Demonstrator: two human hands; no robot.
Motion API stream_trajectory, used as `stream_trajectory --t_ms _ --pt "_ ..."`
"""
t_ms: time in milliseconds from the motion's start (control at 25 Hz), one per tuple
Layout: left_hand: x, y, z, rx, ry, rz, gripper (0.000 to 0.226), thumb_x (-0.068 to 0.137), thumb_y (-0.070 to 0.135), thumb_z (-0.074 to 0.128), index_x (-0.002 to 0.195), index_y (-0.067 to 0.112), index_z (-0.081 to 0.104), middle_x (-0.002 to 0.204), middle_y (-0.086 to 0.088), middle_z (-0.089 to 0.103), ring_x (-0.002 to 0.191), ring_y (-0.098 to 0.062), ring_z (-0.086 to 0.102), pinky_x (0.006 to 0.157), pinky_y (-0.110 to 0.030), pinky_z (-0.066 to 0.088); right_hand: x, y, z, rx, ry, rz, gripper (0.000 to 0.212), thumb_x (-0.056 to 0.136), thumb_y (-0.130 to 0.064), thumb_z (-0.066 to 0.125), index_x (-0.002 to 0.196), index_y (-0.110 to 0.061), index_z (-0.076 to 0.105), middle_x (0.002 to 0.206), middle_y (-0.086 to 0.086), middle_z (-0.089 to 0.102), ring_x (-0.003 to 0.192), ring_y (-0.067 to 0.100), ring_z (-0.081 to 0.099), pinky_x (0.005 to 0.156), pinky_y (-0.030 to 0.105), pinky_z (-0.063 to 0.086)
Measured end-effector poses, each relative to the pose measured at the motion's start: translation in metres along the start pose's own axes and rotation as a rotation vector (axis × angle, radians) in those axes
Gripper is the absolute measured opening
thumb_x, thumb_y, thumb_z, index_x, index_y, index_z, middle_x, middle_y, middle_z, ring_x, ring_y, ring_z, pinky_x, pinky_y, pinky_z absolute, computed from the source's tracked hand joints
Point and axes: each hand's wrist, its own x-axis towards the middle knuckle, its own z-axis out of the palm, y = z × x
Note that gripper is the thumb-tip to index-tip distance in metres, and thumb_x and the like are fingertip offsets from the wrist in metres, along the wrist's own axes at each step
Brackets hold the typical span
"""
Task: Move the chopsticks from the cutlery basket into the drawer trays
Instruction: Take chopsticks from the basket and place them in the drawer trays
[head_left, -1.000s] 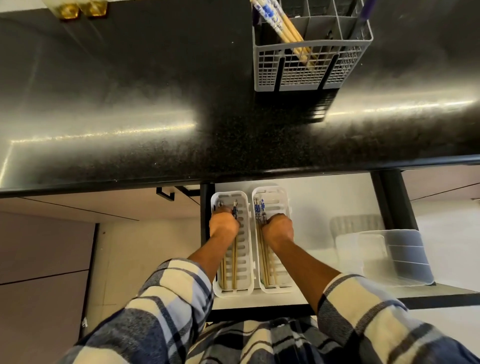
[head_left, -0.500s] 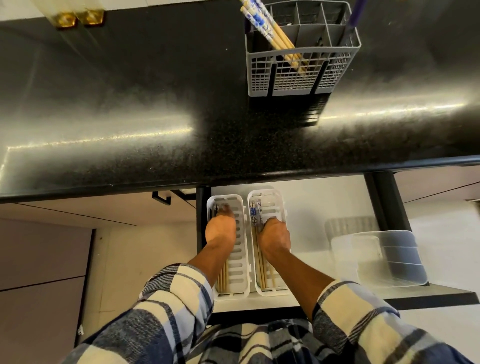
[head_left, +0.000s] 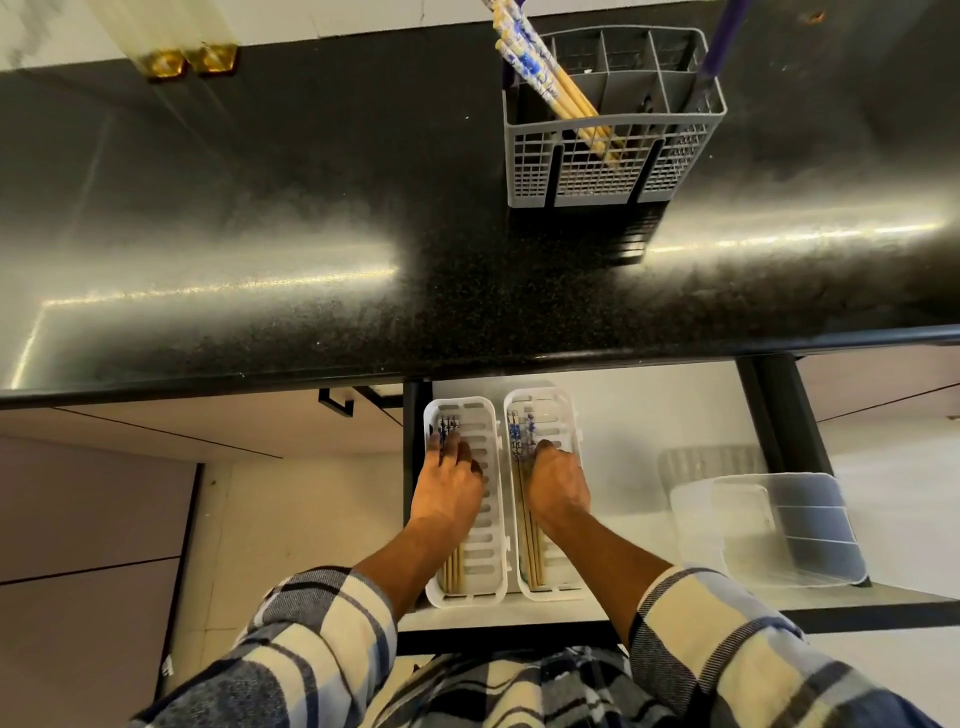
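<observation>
On the black counter stands a grey cutlery basket (head_left: 613, 171) with several blue-patterned chopsticks (head_left: 540, 78) leaning out of its left compartment. Below it, the open drawer (head_left: 649, 415) holds two white slotted trays side by side. My left hand (head_left: 449, 488) lies flat in the left tray (head_left: 488, 571), fingers spread over the chopsticks (head_left: 448, 423) there. My right hand (head_left: 558, 483) rests in the right tray (head_left: 563, 415), fingers curled down beside its chopsticks (head_left: 519, 434). The hand hides whether it grips them.
A clear plastic container (head_left: 779, 530) sits at the drawer's right side. A purple handle (head_left: 719, 36) sticks out of the basket's right corner. Two gold objects (head_left: 187, 60) stand at the counter's far left edge. The counter's front edge (head_left: 467, 369) overhangs the drawer.
My left hand has unfolded from a closed fist to spread fingers over the left tray's chopsticks. My right hand stays in the right tray. The view has tilted so the basket sits lower.
</observation>
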Motion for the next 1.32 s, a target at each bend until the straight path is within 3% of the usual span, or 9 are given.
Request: stream_trajectory --t_ms 160,400,520,680,760,880,960,1080,1320 --pt "-0.006 -0.002 0.013 0.061 -0.051 -0.008 0.065 0.096 0.023 0.048 0.152 0.003 0.019 0.160 -0.020 0.019 0.150 -0.039 -0.003 0.115 -0.062 -0.015 -0.002 0.004 0.002 -0.002 -0.018 -0.057 0.024 0.098 -0.011 0.051 0.121 -0.010 0.058 0.110 0.010 0.067 0.095 0.024 0.065 0.084 0.033 0.056" --pt "-0.017 -0.004 0.011 0.062 -0.069 0.031 0.075 0.097 0.036 0.049 0.153 0.002 0.013 0.160 -0.019 0.018 0.150 -0.037 0.000 0.115 -0.060 -0.015 -0.007 0.009 0.005 0.004 -0.044 -0.048 0.025 0.097 -0.009 0.055 0.122 -0.012 0.059 0.112 0.008 0.068 0.098 0.024 0.066 0.084 0.033 0.056" --pt "-0.017 -0.007 0.000 -0.069 -0.038 0.012 0.068 0.096 0.038 0.049 0.151 0.006 0.024 0.159 -0.016 0.026 0.151 -0.033 0.007 0.120 -0.055 -0.007 -0.012 0.008 -0.002 0.019 -0.019 -0.057 0.023 0.096 -0.011 0.055 0.118 -0.012 0.060 0.109 0.008 0.069 0.094 0.025 0.068 0.081 0.034 0.058" --pt "-0.028 -0.021 -0.033 -0.595 0.304 -0.062 0.047 0.098 0.035 0.047 0.140 0.016 0.046 0.141 -0.004 0.054 0.135 -0.021 0.044 0.117 -0.036 0.027 -0.015 -0.003 -0.038 0.120 0.061 -0.167 0.015 0.096 -0.018 0.053 0.106 -0.019 0.064 0.091 0.003 0.072 0.073 0.018 0.067 0.067 0.032 0.059" --pt "-0.035 -0.034 -0.056 -0.670 0.601 -0.029 0.037 0.095 0.033 0.053 0.125 0.014 0.062 0.118 -0.003 0.069 0.111 -0.020 0.064 0.098 -0.033 0.048 -0.015 -0.015 -0.069 0.120 0.122 -0.274 0.011 0.097 -0.026 0.054 0.101 -0.023 0.063 0.085 -0.005 0.069 0.067 0.010 0.063 0.059 0.020 0.053" --pt "-0.020 -0.060 -0.094 -0.627 0.926 0.005 0.034 0.091 0.034 0.052 0.108 0.012 0.072 0.097 -0.003 0.075 0.089 -0.019 0.072 0.080 -0.030 0.056 -0.012 -0.040 -0.121 0.085 0.269 -0.453 0.012 0.097 -0.033 0.053 0.094 -0.026 0.063 0.081 -0.009 0.063 0.070 0.006 0.058 0.061 0.018 0.047" --pt "-0.005 -0.080 -0.132 -0.589 1.006 -0.040 0.040 0.091 0.036 0.050 0.114 0.012 0.070 0.109 -0.006 0.073 0.106 -0.024 0.068 0.090 -0.036 0.053 -0.007 -0.058 -0.156 0.073 0.442 -0.579 0.014 0.095 -0.034 0.054 0.093 -0.025 0.065 0.085 -0.007 0.066 0.080 0.011 0.061 0.071 0.029 0.055" --pt "0.012 -0.106 -0.192 -0.483 1.027 -0.146 0.055 0.093 0.043 0.044 0.136 0.011 0.054 0.140 -0.012 0.056 0.137 -0.032 0.045 0.109 -0.047 0.040 0.005 -0.084 -0.203 0.008 0.643 -0.696 0.030 0.092 -0.035 0.058 0.117 -0.019 0.063 0.115 0.000 0.067 0.111 0.019 0.058 0.095 0.034 0.050" --pt "0.015 -0.138 -0.290 -0.476 0.943 -0.271 0.073 0.098 0.057 0.027 0.155 0.014 0.010 0.164 -0.006 0.013 0.152 -0.023 0.001 0.124 -0.042 0.009 0.023 -0.127 -0.287 -0.087 0.693 -0.725 0.060 0.095 -0.044 0.051 0.147 -0.017 0.038 0.155 0.005 0.039 0.147 0.024 0.025 0.119 0.043 0.025"
